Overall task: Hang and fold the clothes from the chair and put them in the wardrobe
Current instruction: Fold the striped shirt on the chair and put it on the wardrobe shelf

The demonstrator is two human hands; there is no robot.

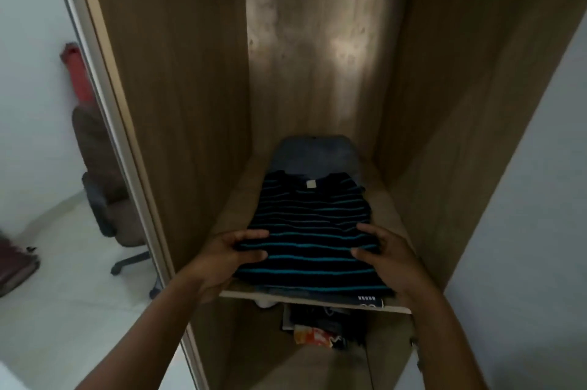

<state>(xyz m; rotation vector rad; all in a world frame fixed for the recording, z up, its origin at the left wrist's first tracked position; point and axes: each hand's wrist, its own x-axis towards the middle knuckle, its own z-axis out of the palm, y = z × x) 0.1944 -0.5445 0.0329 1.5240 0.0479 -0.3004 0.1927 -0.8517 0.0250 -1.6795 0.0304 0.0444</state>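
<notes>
The left hand (233,251) and right hand (382,251) are gripping the folded striped shirt (309,230) at its near corners as it lies on the wardrobe shelf (236,195). Its front edge is overhanging; an uneven release could unfold it or slide it off.

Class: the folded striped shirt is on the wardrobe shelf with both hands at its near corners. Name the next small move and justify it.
Probably slide the striped shirt slightly deeper, then let go: the left hand and right hand grip its near corners, and its front edge reaches the shelf lip.
</notes>
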